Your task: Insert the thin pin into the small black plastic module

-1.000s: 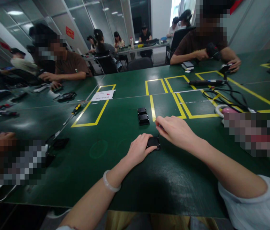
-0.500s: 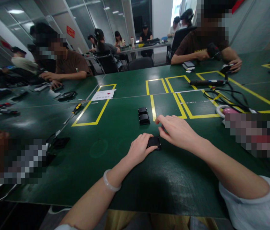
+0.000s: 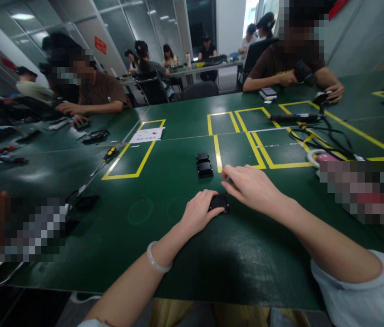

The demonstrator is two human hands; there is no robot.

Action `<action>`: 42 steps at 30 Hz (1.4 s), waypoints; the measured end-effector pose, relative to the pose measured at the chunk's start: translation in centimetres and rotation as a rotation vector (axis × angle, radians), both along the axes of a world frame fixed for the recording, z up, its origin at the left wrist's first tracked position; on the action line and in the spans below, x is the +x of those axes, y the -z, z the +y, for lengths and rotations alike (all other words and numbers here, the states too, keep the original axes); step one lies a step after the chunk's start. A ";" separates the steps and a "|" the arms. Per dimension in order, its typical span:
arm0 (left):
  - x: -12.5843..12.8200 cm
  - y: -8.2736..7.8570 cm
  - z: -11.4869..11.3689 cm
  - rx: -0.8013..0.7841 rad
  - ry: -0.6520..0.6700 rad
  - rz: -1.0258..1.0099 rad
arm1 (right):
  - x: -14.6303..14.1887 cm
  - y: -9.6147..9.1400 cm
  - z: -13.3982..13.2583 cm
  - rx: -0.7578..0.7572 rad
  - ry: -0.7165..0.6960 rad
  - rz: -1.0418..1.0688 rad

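Note:
My left hand (image 3: 199,211) rests on the green table (image 3: 164,254) with its fingers closed round a small black box (image 3: 218,202), holding it flat on the surface. My right hand (image 3: 251,186) hovers just right of and above the box, fingers curled as if pinching something thin at the box's upper edge; what it holds is too small to make out. Two more small black boxes (image 3: 204,164) lie side by side a little farther away, next to a yellow tape line.
Yellow tape rectangles (image 3: 134,152) mark the table. A screwdriver (image 3: 105,159) and a dark flat part (image 3: 87,203) lie to the left, black cables and a pink-and-white object (image 3: 319,156) to the right. Other people work at the far side and left.
My right hand has shifted very slightly over the box; the left hand keeps its grip. Nothing else has moved.

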State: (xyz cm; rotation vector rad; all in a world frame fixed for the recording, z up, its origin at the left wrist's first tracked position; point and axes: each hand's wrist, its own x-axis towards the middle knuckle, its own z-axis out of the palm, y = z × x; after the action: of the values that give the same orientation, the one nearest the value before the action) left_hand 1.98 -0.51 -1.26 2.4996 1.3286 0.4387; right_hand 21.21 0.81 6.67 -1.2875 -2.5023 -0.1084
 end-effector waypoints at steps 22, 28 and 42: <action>-0.2 0.1 0.0 0.006 0.010 -0.025 | 0.0 0.1 -0.1 0.008 -0.022 0.012; -0.2 0.0 0.0 -0.013 0.007 -0.028 | 0.1 0.0 0.1 -0.021 0.019 -0.017; -0.2 -0.1 0.0 -0.029 0.001 -0.055 | 0.1 -0.1 0.2 -0.017 0.002 -0.012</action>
State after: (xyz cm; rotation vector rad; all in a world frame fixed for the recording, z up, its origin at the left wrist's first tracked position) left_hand 1.74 -0.49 -1.18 2.4462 1.3036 0.4807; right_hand 21.32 0.98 6.76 -1.3003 -2.5173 -0.0963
